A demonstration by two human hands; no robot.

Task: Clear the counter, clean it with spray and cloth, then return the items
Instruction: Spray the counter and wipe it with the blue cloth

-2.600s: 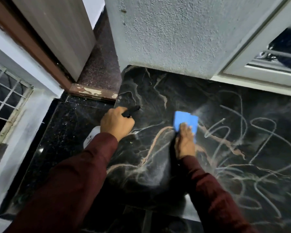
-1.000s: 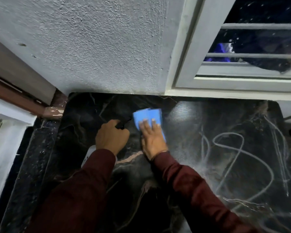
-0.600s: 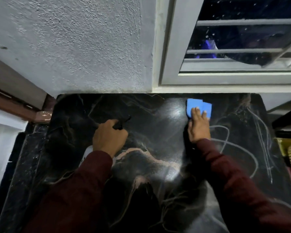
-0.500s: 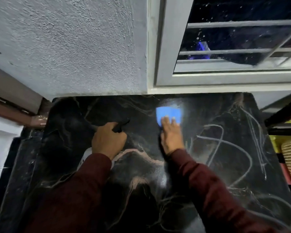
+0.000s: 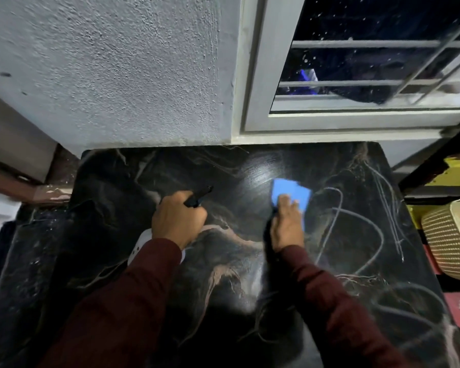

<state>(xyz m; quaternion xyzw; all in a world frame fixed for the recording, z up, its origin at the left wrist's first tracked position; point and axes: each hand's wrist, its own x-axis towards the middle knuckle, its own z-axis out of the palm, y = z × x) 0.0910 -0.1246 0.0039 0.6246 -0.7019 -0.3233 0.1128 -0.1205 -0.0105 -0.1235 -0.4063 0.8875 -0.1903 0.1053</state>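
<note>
The right hand point(image 5: 287, 229) pressed a folded blue cloth point(image 5: 291, 193) flat-fingered on the black marbled stone counter point(image 5: 250, 301); the left hand point(image 5: 177, 221) gripped a white spray bottle with black nozzle point(image 5: 197, 199). Pale looping streaks point(image 5: 377, 235) rightward risked being missed or smeared.

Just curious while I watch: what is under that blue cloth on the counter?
The blue cloth lies flat on the dark marble counter, with the right hand pressing on it. Grey streaks cross the counter beside it; whether any lie beneath the cloth is hidden.
</note>
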